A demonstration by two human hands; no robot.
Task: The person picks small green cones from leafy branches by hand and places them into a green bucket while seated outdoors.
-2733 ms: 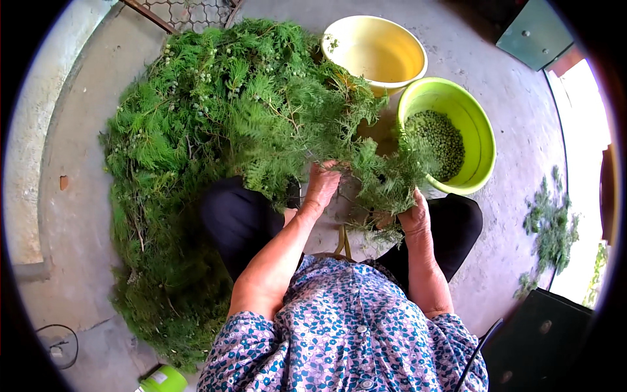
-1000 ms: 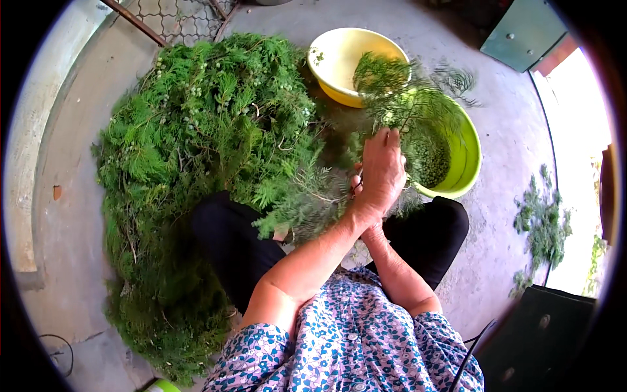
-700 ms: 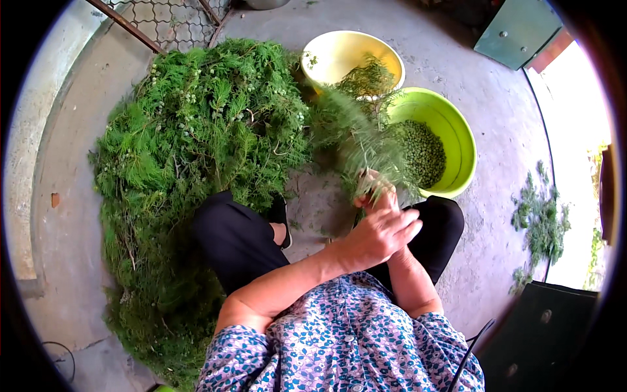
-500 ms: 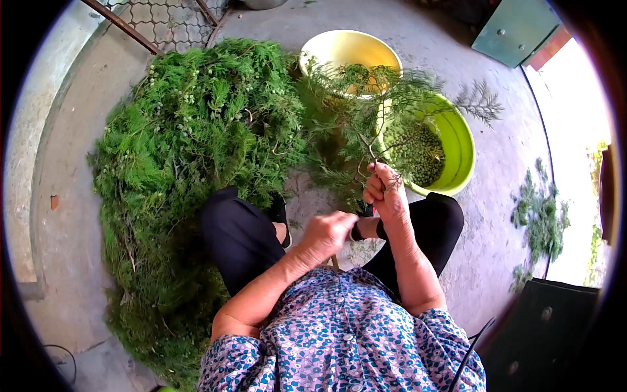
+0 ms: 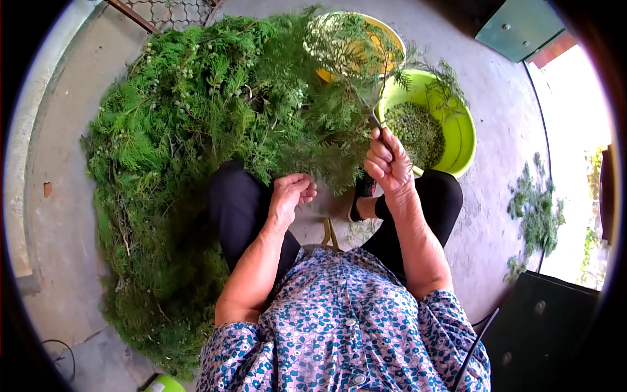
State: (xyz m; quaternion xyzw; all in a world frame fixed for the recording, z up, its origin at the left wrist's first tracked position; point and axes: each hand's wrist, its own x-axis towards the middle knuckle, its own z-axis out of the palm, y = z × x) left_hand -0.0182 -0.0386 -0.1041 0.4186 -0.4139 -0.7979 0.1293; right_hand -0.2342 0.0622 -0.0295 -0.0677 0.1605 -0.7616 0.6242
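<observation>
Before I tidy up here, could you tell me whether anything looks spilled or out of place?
A small clump of greenery lies alone on the concrete, right of the green bowl and apart from the main pile. Nothing else stands out; both bowls sit upright.

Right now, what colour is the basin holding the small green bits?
Lime green basin, seen best in the head view, beside the right hand.

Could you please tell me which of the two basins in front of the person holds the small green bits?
The lime-green basin on the right, beyond the right hand, holds them. The yellow basin farther away shows none, though a held sprig partly hides it.
</observation>
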